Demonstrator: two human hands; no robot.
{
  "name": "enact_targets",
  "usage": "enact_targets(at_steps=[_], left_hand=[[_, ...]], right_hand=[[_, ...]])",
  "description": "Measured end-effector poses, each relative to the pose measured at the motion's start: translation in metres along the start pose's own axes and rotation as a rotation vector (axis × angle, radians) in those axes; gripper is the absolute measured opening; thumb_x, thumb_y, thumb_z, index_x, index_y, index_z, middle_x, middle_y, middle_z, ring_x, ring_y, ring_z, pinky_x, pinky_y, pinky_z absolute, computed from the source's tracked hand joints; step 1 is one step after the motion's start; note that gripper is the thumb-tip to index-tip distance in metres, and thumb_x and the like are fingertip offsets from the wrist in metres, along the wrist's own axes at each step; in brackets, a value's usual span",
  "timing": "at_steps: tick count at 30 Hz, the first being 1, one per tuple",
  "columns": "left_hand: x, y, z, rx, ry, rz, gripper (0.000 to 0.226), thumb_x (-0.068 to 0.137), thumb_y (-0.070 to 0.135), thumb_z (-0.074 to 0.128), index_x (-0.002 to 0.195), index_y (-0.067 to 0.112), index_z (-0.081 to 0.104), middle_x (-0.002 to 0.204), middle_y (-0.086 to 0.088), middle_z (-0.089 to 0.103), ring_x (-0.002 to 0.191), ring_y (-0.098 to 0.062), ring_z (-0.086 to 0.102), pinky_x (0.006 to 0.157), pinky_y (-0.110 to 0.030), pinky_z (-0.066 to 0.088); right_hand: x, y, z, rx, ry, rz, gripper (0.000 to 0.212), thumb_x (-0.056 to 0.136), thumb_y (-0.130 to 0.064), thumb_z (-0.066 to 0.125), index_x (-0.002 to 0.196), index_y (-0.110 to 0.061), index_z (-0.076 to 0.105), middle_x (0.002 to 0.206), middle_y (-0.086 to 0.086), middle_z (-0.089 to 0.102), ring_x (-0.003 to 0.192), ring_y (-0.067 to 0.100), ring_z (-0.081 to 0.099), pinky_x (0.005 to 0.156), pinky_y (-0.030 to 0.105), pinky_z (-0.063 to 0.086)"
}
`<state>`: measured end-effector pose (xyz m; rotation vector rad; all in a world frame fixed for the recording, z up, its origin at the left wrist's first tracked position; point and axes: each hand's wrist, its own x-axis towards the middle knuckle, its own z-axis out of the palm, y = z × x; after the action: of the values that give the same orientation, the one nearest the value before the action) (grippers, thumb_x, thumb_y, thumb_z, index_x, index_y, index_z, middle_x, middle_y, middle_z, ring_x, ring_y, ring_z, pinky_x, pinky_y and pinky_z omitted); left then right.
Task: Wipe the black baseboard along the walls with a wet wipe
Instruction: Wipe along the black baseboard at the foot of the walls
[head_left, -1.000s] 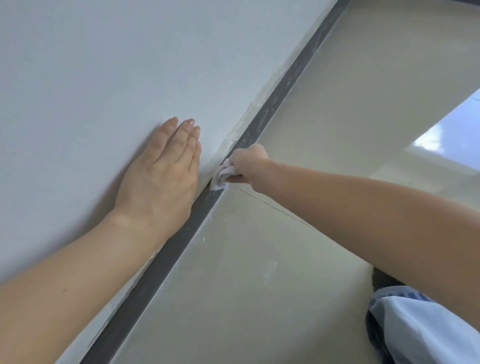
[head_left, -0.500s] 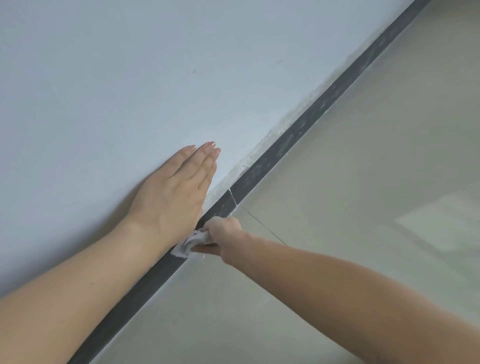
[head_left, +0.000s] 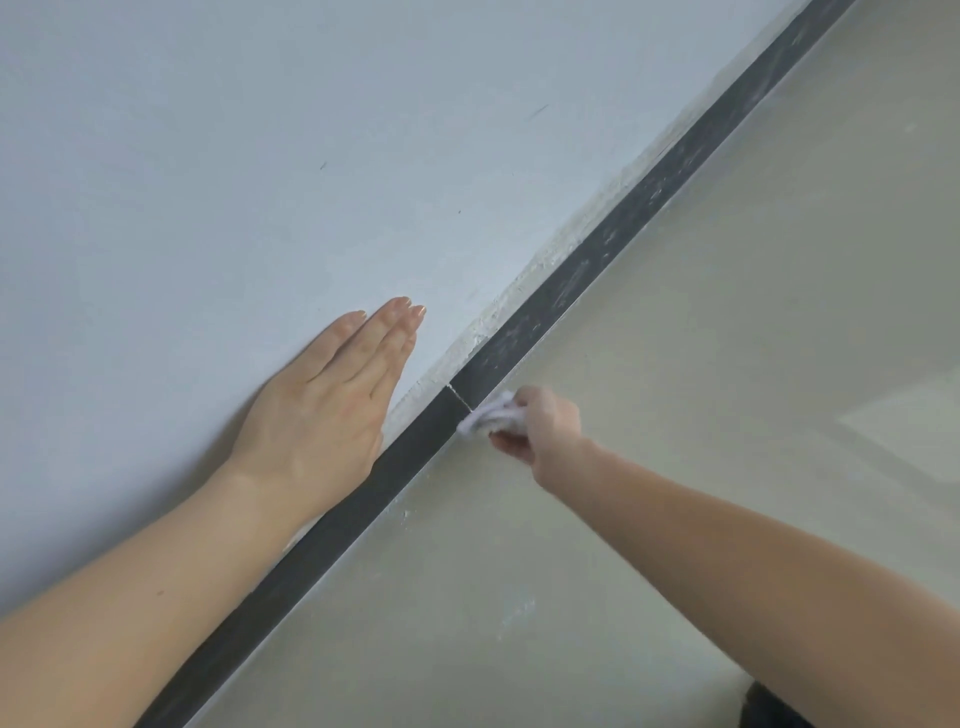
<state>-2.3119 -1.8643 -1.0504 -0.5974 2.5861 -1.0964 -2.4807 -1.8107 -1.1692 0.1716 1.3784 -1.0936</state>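
The black baseboard (head_left: 587, 275) runs diagonally from the lower left to the upper right, between the pale wall and the floor. Beyond a thin joint line it is streaked with dust; the nearer stretch looks darker and even. My right hand (head_left: 540, 428) is shut on a crumpled white wet wipe (head_left: 491, 414), which presses against the lower edge of the baseboard just past the joint. My left hand (head_left: 332, 395) lies flat on the wall above the baseboard, fingers together and extended, holding nothing.
The white wall (head_left: 260, 156) fills the upper left, with rough chipped plaster along the baseboard's top edge. The beige floor (head_left: 727, 338) fills the right, with white specks near the baseboard. A dark piece of clothing (head_left: 769, 709) shows at the bottom right.
My right hand with the wipe slid down-left along the baseboard, then back up-right past the joint. The left hand stayed flat on the wall. The view has shifted.
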Motion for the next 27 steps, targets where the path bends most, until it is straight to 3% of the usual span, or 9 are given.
enact_targets(at_steps=[5, 9, 11, 14, 15, 17, 21, 24, 27], left_hand=[[0.001, 0.0, -0.006, 0.028, -0.032, 0.021, 0.068, 0.084, 0.022, 0.024, 0.148, -0.002, 0.019, 0.158, -0.013, 0.01, 0.145, -0.024, 0.004, 0.118, -0.039, -0.004], [0.001, -0.001, -0.011, 0.066, -0.038, 0.027, 0.069, 0.084, 0.024, 0.019, 0.149, -0.001, 0.015, 0.158, -0.013, 0.005, 0.145, -0.025, -0.001, 0.118, -0.04, -0.006], [0.002, -0.001, -0.01, 0.057, -0.044, 0.014, 0.068, 0.084, 0.022, 0.022, 0.148, -0.002, 0.018, 0.158, -0.013, 0.008, 0.146, -0.025, 0.002, 0.118, -0.039, -0.003], [0.004, 0.002, -0.006, 0.047, -0.03, 0.014, 0.066, 0.085, 0.018, 0.021, 0.148, -0.002, 0.02, 0.158, -0.013, 0.009, 0.147, -0.026, 0.005, 0.119, -0.039, -0.002], [0.006, 0.003, -0.005, 0.039, -0.027, 0.019, 0.066, 0.085, 0.018, 0.019, 0.148, -0.002, 0.019, 0.158, -0.013, 0.008, 0.147, -0.026, 0.005, 0.119, -0.038, -0.003], [0.011, 0.003, -0.004, 0.036, -0.02, 0.03, 0.067, 0.085, 0.019, 0.018, 0.148, -0.001, 0.016, 0.158, -0.013, 0.005, 0.147, -0.025, 0.002, 0.119, -0.039, -0.004], [0.019, 0.002, -0.004, 0.06, -0.017, 0.042, 0.066, 0.086, 0.019, 0.01, 0.149, -0.001, 0.012, 0.158, -0.014, 0.0, 0.146, -0.026, -0.003, 0.119, -0.04, -0.008], [0.028, 0.001, -0.005, 0.04, -0.015, 0.031, 0.066, 0.085, 0.019, 0.012, 0.148, -0.001, 0.014, 0.158, -0.014, 0.002, 0.146, -0.026, -0.001, 0.119, -0.039, -0.007], [0.041, 0.001, -0.01, -0.003, 0.008, 0.032, 0.066, 0.086, 0.019, 0.021, 0.148, 0.0, 0.007, 0.158, -0.013, -0.004, 0.147, -0.026, -0.005, 0.118, -0.038, -0.009]], right_hand=[[-0.019, 0.062, 0.042, -0.283, -0.297, 0.225, 0.016, 0.09, 0.0, 0.051, 0.08, -0.012, 0.049, 0.097, 0.012, 0.059, 0.06, 0.014, 0.062, 0.064, 0.025, 0.059], [-0.016, 0.055, 0.059, 0.04, -0.192, 0.322, 0.012, 0.094, -0.001, 0.044, 0.084, -0.007, 0.048, 0.077, 0.007, 0.062, 0.051, 0.019, 0.061, 0.058, 0.026, 0.055], [-0.005, 0.031, 0.053, -0.062, -0.044, 0.28, 0.015, 0.097, -0.013, 0.047, 0.082, -0.011, 0.045, 0.075, 0.001, 0.052, 0.055, 0.013, 0.054, 0.053, 0.02, 0.05], [-0.01, 0.001, 0.035, -0.784, 0.124, -0.139, 0.045, 0.097, -0.032, 0.05, 0.063, -0.023, 0.023, 0.076, -0.005, 0.036, 0.076, 0.011, 0.046, 0.052, 0.019, 0.029], [-0.004, -0.01, 0.026, -0.857, 0.131, -0.219, 0.047, 0.097, -0.032, 0.051, 0.063, -0.022, 0.021, 0.075, -0.004, 0.035, 0.076, 0.012, 0.046, 0.051, 0.019, 0.027], [0.006, -0.03, 0.013, -0.76, 0.208, -0.264, 0.048, 0.096, -0.03, 0.052, 0.063, -0.02, 0.019, 0.069, -0.004, 0.031, 0.068, 0.014, 0.048, 0.048, 0.019, 0.027], [0.02, -0.063, -0.008, 0.414, 0.048, -0.145, 0.029, 0.094, -0.007, 0.045, 0.072, -0.02, 0.034, 0.076, -0.001, 0.042, 0.053, 0.009, 0.061, 0.065, 0.026, 0.055], [0.021, -0.061, -0.015, 0.3, 0.139, -0.174, 0.019, 0.09, -0.005, 0.047, 0.074, -0.015, 0.044, 0.075, 0.002, 0.048, 0.059, 0.016, 0.052, 0.063, 0.028, 0.052], [0.011, -0.04, -0.001, 0.052, 0.153, -0.001, 0.006, 0.084, -0.008, 0.049, 0.079, -0.011, 0.05, 0.066, 0.005, 0.05, 0.052, 0.019, 0.046, 0.051, 0.025, 0.04]])
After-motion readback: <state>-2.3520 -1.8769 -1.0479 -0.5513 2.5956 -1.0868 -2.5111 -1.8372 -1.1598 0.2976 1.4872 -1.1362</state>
